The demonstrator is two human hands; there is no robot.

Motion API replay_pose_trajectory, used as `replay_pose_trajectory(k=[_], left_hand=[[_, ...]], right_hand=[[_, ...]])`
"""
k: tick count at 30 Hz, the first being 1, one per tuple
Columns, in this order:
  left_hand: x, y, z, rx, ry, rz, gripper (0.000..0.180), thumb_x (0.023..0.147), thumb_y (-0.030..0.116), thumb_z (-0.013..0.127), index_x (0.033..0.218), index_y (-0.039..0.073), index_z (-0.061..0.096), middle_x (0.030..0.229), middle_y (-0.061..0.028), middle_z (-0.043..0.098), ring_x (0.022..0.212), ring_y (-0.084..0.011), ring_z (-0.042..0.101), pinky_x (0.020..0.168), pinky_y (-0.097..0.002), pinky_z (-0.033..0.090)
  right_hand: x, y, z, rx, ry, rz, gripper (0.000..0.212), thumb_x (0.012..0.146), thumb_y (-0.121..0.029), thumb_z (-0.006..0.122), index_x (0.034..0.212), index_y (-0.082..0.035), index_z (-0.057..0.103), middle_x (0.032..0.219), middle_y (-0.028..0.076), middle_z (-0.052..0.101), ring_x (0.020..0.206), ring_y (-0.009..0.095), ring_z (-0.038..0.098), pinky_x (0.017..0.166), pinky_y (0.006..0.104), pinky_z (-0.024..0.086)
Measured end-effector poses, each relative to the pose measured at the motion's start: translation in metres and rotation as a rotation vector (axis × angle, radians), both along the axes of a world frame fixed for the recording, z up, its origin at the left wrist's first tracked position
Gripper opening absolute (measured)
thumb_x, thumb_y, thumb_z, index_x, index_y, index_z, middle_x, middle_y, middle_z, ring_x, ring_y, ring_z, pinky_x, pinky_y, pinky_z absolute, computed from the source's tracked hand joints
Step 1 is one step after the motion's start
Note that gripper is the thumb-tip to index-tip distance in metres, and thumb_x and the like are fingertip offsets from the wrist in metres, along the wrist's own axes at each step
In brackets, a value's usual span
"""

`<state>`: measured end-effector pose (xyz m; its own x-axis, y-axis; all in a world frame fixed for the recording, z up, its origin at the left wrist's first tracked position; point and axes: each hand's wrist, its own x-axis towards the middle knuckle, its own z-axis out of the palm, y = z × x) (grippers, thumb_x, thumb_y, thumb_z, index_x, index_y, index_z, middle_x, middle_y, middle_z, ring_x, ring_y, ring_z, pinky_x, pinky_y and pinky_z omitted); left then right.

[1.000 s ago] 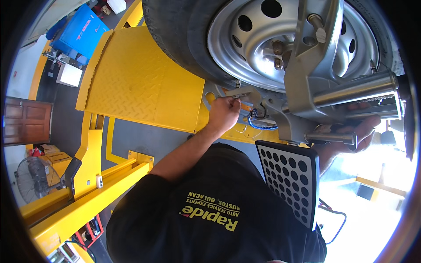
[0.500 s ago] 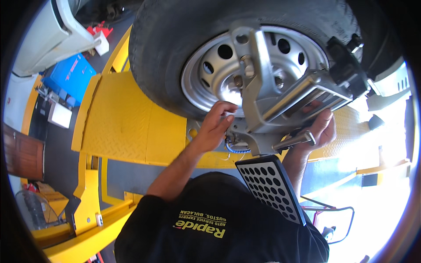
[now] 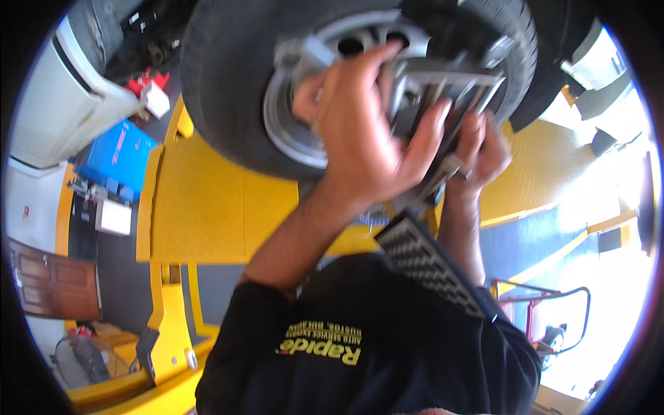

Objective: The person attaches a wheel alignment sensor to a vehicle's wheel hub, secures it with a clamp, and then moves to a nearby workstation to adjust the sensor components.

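A grey metal wheel clamp (image 3: 453, 75) with parallel bars sits in front of the steel rim (image 3: 282, 128) of a black tyre (image 3: 225, 90). My left hand (image 3: 363, 131) is raised across the clamp, its fingers bent around the clamp's left part and its thumb by the bars. At the clamp's lower right, my right hand (image 3: 487, 155) grips it beside a metal handle (image 3: 449, 169). Below hangs a flat target board (image 3: 432, 266) with a dotted face, smeared by motion. Much of the rim and clamp is hidden behind my left hand.
The wheel stands over a yellow ramp (image 3: 200, 200). To the left are a blue cabinet (image 3: 117, 155), a white box (image 3: 113, 217) and a pale vehicle panel (image 3: 66, 104). A red and dark-framed trolley (image 3: 553, 318) stands at the lower right, in bright light.
My left hand has moved up and right from beside the rim's lower edge onto the clamp. The clamp has turned against the wheel, and the target board has tilted with it. My right hand stays on the clamp.
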<state>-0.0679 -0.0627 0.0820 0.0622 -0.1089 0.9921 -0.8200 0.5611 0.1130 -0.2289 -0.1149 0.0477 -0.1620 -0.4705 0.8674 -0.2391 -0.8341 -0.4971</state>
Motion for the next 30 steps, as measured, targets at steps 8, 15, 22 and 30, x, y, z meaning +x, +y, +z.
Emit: replay_pose_trajectory(k=[8, 15, 22, 30], left_hand=[[0.009, -0.027, -0.009, -0.079, -0.013, -0.187, 0.045, 0.1, 0.01, 0.071, 0.137, -0.01, 0.055, 0.107, -0.0153, 0.076, 0.092, -0.0213, 0.072, 0.102, -0.0343, 0.041], [-0.001, -0.036, -0.012, -0.094, 0.136, -0.479, 0.035, 0.106, 0.008, 0.065, 0.132, -0.013, 0.054, 0.108, -0.0154, 0.067, 0.09, -0.0143, 0.068, 0.08, -0.0258, 0.055], [-0.005, -0.04, -0.005, -0.081, 0.046, -0.503, 0.027, 0.105, 0.006, 0.064, 0.125, -0.011, 0.057, 0.096, -0.0145, 0.074, 0.083, -0.0129, 0.071, 0.073, -0.0246, 0.055], [0.003, -0.042, -0.006, -0.064, 0.019, -0.461, 0.039, 0.099, 0.011, 0.072, 0.127, -0.011, 0.057, 0.097, -0.0177, 0.075, 0.085, -0.0197, 0.073, 0.078, -0.0298, 0.057]], right_hand=[[-0.002, -0.006, -0.016, 0.036, -0.121, 0.048, 0.033, 0.107, -0.024, 0.07, 0.092, 0.004, 0.075, 0.075, 0.003, 0.066, 0.067, 0.009, 0.058, 0.062, 0.0258, 0.044], [-0.022, -0.005, -0.061, -0.283, 0.118, -0.062, 0.04, 0.095, -0.032, 0.08, 0.116, -0.001, 0.066, 0.094, 0.01, 0.063, 0.08, 0.022, 0.065, 0.071, 0.0335, 0.049], [-0.027, -0.005, -0.057, 0.06, 0.155, -0.08, 0.043, 0.098, -0.038, 0.08, 0.115, 0.0, 0.068, 0.102, 0.011, 0.061, 0.091, 0.019, 0.057, 0.083, 0.033, 0.047], [-0.012, -0.016, -0.039, -0.253, 0.16, -0.175, 0.033, 0.095, -0.027, 0.084, 0.106, 0.001, 0.07, 0.106, 0.011, 0.061, 0.094, 0.021, 0.059, 0.082, 0.0319, 0.048]])
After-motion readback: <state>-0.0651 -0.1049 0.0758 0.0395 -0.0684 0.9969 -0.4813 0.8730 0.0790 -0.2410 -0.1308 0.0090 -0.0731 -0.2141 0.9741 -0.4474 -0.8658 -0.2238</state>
